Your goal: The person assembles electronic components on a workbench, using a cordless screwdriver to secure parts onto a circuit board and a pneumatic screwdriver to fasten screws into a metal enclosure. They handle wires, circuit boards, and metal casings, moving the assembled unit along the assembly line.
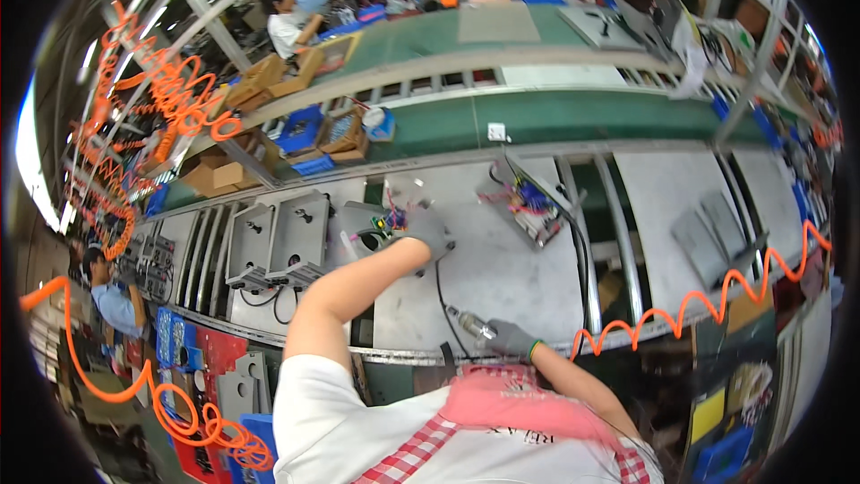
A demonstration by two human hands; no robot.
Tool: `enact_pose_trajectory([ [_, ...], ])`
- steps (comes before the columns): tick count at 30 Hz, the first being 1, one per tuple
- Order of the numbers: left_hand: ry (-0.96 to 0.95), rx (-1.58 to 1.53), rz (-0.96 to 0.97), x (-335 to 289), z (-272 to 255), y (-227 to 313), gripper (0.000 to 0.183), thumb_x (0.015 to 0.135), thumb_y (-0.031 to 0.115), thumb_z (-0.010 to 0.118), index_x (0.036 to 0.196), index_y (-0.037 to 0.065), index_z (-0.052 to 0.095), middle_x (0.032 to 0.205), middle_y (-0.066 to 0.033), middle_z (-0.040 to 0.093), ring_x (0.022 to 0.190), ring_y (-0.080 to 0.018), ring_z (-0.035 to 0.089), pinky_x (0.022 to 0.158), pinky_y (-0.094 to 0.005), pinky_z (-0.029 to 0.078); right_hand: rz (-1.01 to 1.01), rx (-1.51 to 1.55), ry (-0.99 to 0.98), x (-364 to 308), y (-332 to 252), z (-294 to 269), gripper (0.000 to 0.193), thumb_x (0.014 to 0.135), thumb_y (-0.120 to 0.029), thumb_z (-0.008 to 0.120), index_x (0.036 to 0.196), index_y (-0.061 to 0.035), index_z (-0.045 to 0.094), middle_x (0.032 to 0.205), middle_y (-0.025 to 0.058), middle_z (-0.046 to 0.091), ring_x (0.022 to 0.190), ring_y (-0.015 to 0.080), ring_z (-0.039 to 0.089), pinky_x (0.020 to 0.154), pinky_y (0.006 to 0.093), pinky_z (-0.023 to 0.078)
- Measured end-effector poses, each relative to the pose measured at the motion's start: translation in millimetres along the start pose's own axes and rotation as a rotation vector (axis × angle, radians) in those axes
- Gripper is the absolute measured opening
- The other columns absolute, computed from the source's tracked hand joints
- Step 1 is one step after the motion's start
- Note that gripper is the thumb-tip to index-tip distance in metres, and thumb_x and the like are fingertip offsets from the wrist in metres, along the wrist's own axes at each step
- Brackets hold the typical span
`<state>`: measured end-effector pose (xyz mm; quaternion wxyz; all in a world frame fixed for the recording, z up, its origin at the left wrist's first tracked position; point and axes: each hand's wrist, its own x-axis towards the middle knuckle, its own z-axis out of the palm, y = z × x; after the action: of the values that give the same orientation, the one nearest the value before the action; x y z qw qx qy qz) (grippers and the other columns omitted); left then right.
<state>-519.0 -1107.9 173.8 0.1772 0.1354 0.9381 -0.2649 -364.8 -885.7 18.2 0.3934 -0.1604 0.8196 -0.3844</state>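
Note:
My left hand [428, 231], in a grey glove, reaches across the work line to a grey metal unit [363, 217] with coloured wires [392, 219]. It rests at the unit's right side, its fingers blurred and partly hidden. Close to my body, my right hand [514, 339], also gloved, is closed around the rear of a power screwdriver [471, 321], whose tip points left and away from me. A black cable [441, 291] runs between the two hands. To the right lies a second unit with exposed wiring [532, 208].
Two grey metal housings [298, 231] stand left of my left hand. Bare rollers [618, 233] separate the pale boards. Grey panels [709, 231] lie farther right. An orange coiled hose [699, 314] crosses at right. A blue bin [301, 128] sits beyond; several people work nearby.

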Motion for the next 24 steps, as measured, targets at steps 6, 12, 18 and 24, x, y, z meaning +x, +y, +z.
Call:
enact_pose_trajectory([
  [6, -0.113, 0.074, -0.069, 34.9, 79.8, 27.5, 0.024, 0.083, 0.019, 0.057, 0.103, 0.016, 0.071, 0.106, -0.0051, 0.068, 0.098, -0.0265, 0.064, 0.074, -0.0443, 0.048, 0.013, 0.034, -0.076, -38.2, 55.4, -26.0, 0.051, 0.075, -0.048, 0.066, 0.095, -0.0016, 0.058, 0.08, 0.014, 0.062, 0.072, 0.0251, 0.06, 0.066, 0.0358, 0.047],
  [12, -0.121, -0.543, -0.088, 49.8, 61.3, 75.8, 0.029, 0.083, 0.025, 0.054, 0.1, 0.008, 0.069, 0.105, -0.0176, 0.066, 0.097, -0.0336, 0.064, 0.08, -0.043, 0.05, 0.4, 0.997, 0.617, -175.2, 148.7, -70.8, 0.029, 0.079, -0.028, 0.065, 0.095, -0.0052, 0.057, 0.061, 0.0045, 0.054, 0.044, 0.0138, 0.052, 0.036, 0.0266, 0.042],
  [18, -0.31, -1.066, -0.316, 167.1, 107.5, 115.2, 0.037, 0.088, 0.028, 0.048, 0.106, 0.001, 0.065, 0.108, -0.0201, 0.064, 0.097, -0.0338, 0.064, 0.081, -0.0409, 0.049, 0.49, 0.969, 1.091, -239.9, 173.9, -87.1, 0.025, 0.079, -0.027, 0.066, 0.089, -0.0089, 0.052, 0.056, 0.0044, 0.051, 0.039, 0.015, 0.051, 0.031, 0.0276, 0.041],
  [24, -0.271, -1.685, -0.556, 279.1, 193.4, 150.2, 0.048, 0.088, 0.042, 0.046, 0.105, 0.002, 0.065, 0.093, -0.0206, 0.065, 0.086, -0.0346, 0.063, 0.073, -0.0431, 0.047, 0.532, 0.97, 1.013, -227.5, 137.5, -68.8, 0.021, 0.078, -0.016, 0.067, 0.091, -0.005, 0.055, 0.056, 0.004, 0.052, 0.04, 0.0137, 0.05, 0.034, 0.0273, 0.04],
])
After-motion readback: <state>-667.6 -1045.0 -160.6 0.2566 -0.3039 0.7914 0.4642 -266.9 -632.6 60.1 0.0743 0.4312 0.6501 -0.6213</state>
